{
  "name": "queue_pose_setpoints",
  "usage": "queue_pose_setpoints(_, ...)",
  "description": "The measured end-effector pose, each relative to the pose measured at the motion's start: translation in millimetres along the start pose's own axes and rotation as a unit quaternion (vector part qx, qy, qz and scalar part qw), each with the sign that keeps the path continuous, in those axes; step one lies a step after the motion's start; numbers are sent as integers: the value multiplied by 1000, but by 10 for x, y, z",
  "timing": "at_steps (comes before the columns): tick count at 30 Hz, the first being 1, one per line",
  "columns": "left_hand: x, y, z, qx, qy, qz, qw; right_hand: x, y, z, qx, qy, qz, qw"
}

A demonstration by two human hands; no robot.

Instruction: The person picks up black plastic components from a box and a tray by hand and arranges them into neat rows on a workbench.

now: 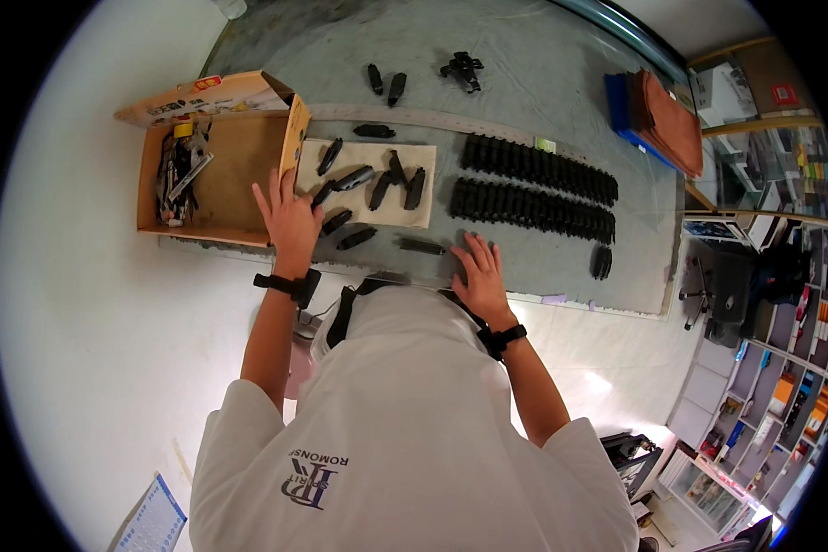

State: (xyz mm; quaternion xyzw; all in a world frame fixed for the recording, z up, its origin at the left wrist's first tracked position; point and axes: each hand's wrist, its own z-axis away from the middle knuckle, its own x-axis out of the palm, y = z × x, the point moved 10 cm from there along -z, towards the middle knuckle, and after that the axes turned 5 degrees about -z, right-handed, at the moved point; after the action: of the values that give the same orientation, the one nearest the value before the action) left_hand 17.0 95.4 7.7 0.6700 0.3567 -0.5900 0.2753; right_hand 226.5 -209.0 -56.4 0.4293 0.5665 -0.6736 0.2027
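At the grey desk's [543, 265] near edge, the right hand [480, 274] has its fingers apart and bent, with a slim black oblong piece [421, 247] just left of the fingertips. The left hand [292, 225], fingers spread, is by the right wall of an open tan cardboard box [292, 138]; a glossy black elongated piece [324, 191] lies just right of it, contact unclear. Farther, a cream rectangular sheet [359, 152] probably keeps loose pieces within reach; at right, two tight rows of black pieces [534, 210] look aligned for order.
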Motion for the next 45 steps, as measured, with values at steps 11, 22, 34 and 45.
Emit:
queue_pose_setpoints(11,-140,61,-11,-6,79,19,997,-173,-12,36,0,0,-27,1000)
queue_pose_setpoints(22,-612,2070,192,227,36,187,955,-901,83,139,-33,91,-28,995)
queue_pose_setpoints(34,-670,4478,614,362,-26,244,900,-1876,1191,854,25,141,14,990)
queue_pose_setpoints(45,-289,5474,938,357,-23,136,924,-2466,2262,1515,46,168,22,985)
